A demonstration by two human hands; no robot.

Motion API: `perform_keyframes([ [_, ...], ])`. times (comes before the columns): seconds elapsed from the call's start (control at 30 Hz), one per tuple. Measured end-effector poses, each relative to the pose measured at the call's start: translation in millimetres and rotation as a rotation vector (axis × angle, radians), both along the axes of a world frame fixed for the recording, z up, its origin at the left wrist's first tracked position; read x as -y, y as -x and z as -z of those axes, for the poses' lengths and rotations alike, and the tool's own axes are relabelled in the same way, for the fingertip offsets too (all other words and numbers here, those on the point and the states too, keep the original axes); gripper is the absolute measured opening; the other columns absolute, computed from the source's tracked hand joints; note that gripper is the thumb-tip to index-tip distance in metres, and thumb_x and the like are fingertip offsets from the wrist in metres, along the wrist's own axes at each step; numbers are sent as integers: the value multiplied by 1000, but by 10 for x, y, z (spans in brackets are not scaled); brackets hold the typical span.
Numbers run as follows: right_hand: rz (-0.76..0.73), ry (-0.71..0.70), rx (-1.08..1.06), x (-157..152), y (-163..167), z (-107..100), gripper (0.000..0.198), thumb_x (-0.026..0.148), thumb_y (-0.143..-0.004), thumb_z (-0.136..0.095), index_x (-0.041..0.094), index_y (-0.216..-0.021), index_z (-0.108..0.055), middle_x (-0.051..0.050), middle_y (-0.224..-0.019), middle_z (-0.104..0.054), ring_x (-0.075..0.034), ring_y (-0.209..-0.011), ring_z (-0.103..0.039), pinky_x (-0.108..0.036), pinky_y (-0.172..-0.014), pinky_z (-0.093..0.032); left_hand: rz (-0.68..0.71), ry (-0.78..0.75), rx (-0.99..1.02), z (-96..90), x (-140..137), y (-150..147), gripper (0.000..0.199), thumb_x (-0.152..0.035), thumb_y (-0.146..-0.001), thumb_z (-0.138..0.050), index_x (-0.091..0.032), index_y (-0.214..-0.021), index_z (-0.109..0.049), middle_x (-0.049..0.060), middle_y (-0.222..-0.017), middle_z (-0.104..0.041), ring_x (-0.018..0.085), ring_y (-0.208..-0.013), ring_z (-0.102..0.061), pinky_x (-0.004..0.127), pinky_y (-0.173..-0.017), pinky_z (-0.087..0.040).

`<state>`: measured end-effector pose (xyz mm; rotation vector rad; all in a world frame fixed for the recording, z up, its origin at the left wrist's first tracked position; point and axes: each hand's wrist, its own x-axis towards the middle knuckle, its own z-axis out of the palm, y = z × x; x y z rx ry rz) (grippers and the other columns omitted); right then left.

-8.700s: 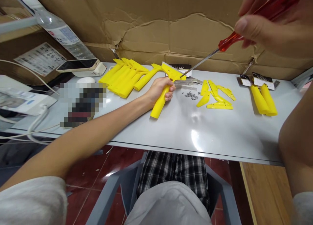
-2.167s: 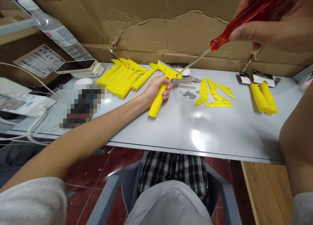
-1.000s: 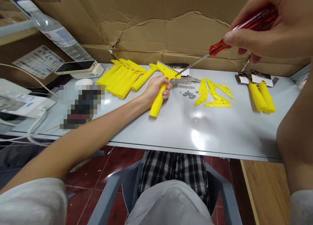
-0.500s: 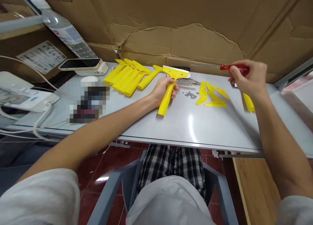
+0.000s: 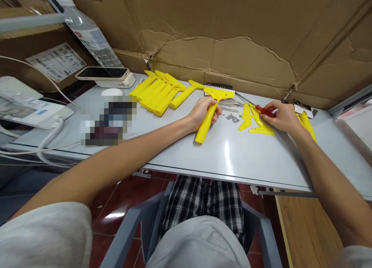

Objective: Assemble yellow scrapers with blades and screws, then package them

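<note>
My left hand (image 5: 203,113) is wrapped round the handle of a yellow scraper (image 5: 207,124), whose wide head points away from me. My right hand (image 5: 280,116) grips a red-handled screwdriver (image 5: 266,111) low over the table, its shaft slanting toward the far left. Under and beside the screwdriver lie several flat yellow plates (image 5: 246,118). Between the hands are a small heap of screws (image 5: 232,118) and some thin metal blades (image 5: 231,104). To the left, several yellow scraper handles (image 5: 159,93) lie in a row, with one more yellow handle (image 5: 186,95) a little apart.
Cardboard (image 5: 180,54) walls the table's back edge. A phone (image 5: 102,72) rests on a white block at left, near a water bottle (image 5: 90,33), cables and a power strip (image 5: 49,114). Another yellow scraper (image 5: 308,125) lies beyond my right forearm.
My right hand has come down and left with the screwdriver, from above the table to over the yellow plates. My left hand still holds the scraper. The view has shifted slightly.
</note>
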<state>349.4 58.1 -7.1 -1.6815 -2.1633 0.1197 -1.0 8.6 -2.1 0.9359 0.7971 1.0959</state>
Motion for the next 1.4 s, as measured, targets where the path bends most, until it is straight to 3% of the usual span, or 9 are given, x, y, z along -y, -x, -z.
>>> perform_keyframes([
  [0.17,-31,19,125,35,136,-3,47,54,-84,-68,23,-119,-74,-2,-108,-72,-8,-83,-60,-25,-86,-47,-15,-38,-64,-3,29,-17,18,-23,-88,-48,-15,-100,-60,2,-61,-64,13,-42,-51,25,-42,-40],
  [0.27,-62,10,159,60,169,-18,49,56,-87,-64,22,-120,-74,-5,-112,-71,-11,-92,-61,-29,-91,-48,0,-73,-69,36,17,-8,13,-24,-90,-49,-17,-96,-58,2,-62,-66,13,-43,-52,25,-42,-41],
  [0.37,-97,-96,159,120,212,-24,51,59,-91,-59,21,-120,-75,-8,-121,-68,-17,-112,-60,-35,-103,-48,2,-104,-67,75,-3,3,5,-24,-90,-52,-20,-90,-54,3,-64,-68,13,-45,-53,25,-42,-42],
  [0.47,-138,-192,115,206,363,-19,50,55,-96,-52,18,-118,-77,-11,-123,-67,-17,-115,-57,-37,-106,-46,4,-104,-68,82,-7,2,4,-24,-89,-53,-21,-90,-54,2,-63,-66,13,-44,-52,24,-41,-41],
  [0.73,-349,19,175,59,1004,-120,44,22,-95,-42,22,-119,-79,-7,-117,-68,-9,-99,-56,-24,-93,-41,-25,-53,-36,42,7,-18,5,-21,-87,-55,-22,-87,-50,0,-61,-62,12,-43,-52,24,-40,-41],
  [0.87,-295,-31,59,-4,974,-85,41,25,-94,-46,20,-117,-80,-7,-114,-68,-4,-87,-53,-21,-85,-39,-37,17,27,22,-16,-1,9,-19,-90,-59,-21,-91,-50,0,-68,-66,12,-46,-57,23,-43,-44],
  [1.0,-277,-49,-24,25,812,37,38,31,-95,-50,19,-113,-80,-7,-108,-68,-2,-81,-51,-20,-82,-40,-20,146,112,-12,-51,29,10,-27,-99,-62,-21,-97,-54,-1,-75,-67,8,-42,-52,20,-39,-38],
  [1.17,-221,-97,-77,-11,778,80,37,32,-94,-50,20,-111,-80,-6,-99,-68,-2,-79,-50,-21,-82,-40,94,215,172,-27,-94,75,32,-41,-110,-41,-20,-92,-57,0,-68,-61,7,-37,-42,20,-35,-31],
  [1.4,-293,-42,-45,91,916,63,41,40,-96,-51,21,-118,-80,-8,-113,-68,-5,-89,-55,-22,-86,-41,122,203,163,-40,-104,108,42,-42,-111,-28,-19,-104,-62,0,-67,-60,9,-36,-41,20,-34,-31],
])
